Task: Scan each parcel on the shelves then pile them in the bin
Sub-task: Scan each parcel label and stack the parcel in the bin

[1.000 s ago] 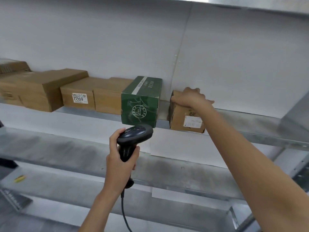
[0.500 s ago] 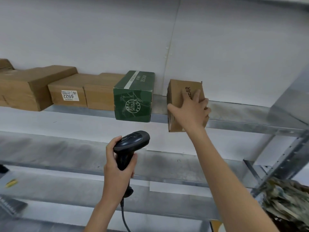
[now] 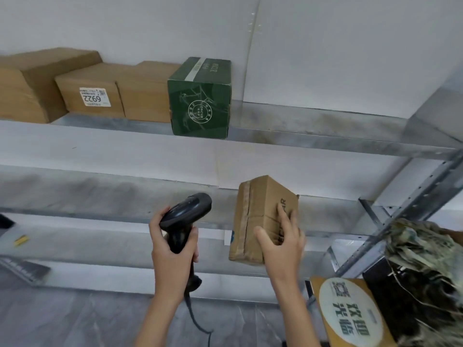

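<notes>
Writing first: green box [image 3: 200,101] on the upper shelf [image 3: 325,136] carries a round white seal reading "ONCUR", plus a pale stripe and more small print on its top, too small to read. Just left of it, touching, a plain brown carton [image 3: 145,93], then a labelled carton [image 3: 87,96] with a white sticker showing "6922" upside down and a small code square. Further left, a bigger brown box [image 3: 30,86], cut off by the frame edge.

Right hand [image 3: 280,241] grips a small brown parcel [image 3: 260,216] off the shelves, in the air in front of the lower shelf [image 3: 100,196], thumb across the taped seam, fingers spread over the side face. Print on that face mostly covered, only letters ending in "R" legible. Parcel stands tilted, long axis roughly upright.

Left hand [image 3: 172,249] is clenched round the handle of a black scanner [image 3: 185,216], head pointing up-right, just beside the parcel but apart. Cable hangs down from the handle.

Bottom right: a bin-like container [image 3: 375,274], dark wall visible, filled with shredded paper [image 3: 426,271]. An orange board [image 3: 350,319] with a white oval of Chinese characters leans against it.
</notes>
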{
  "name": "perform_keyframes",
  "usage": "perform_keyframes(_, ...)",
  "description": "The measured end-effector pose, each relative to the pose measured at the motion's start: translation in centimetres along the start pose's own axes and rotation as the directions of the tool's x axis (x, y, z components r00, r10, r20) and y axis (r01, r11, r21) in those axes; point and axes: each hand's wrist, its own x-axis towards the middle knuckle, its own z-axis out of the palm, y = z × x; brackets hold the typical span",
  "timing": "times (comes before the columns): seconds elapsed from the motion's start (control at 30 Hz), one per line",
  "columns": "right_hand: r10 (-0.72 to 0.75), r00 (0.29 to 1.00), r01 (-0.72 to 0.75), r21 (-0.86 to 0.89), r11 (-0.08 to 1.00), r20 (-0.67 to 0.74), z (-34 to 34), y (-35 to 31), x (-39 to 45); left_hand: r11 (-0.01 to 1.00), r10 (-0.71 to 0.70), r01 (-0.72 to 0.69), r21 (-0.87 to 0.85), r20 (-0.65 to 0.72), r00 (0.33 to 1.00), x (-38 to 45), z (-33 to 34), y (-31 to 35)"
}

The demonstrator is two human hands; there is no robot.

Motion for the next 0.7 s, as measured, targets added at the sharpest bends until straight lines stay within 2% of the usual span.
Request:
perform_keyframes(0.13, 0.069, 0.997, -0.074, 0.123, 0.990, 0.045, 0.5, 0.6, -0.8, 0.999, -0.035, 0.035, 0.000, -0.027, 0.999, -0.7, -0.8, -0.5)
perform_keyframes(0.33, 0.073, 0.993, -0.093, 0.219, 0.971, 0.095, 1.6, 0.4, -2.2, 0.995, -0.097, 0.096, -0.012, -0.011, 0.995, -1.1, -0.9, -1.0)
perform_keyframes(0.43, 0.058, 0.989, -0.087, 0.219, 0.972, 0.134, 2.2, 0.2, -3.0, 0.977, -0.184, 0.187, -0.107, 0.036, 0.982, -1.3, -0.6, -1.2)
perform_keyframes(0.57, 0.052, 0.986, -0.085, 0.202, 0.976, 0.160, 3.1, 0.0, -3.7, 0.939, -0.311, 0.317, -0.134, 0.059, 0.948, -1.2, -0.4, -1.3)
perform_keyframes(0.7, 0.065, 0.965, -0.132, 0.260, 0.957, 0.253, 2.9, 0.5, -3.0, 0.899, -0.359, 0.370, -0.232, 0.090, 0.929, -0.8, -0.7, -1.2)
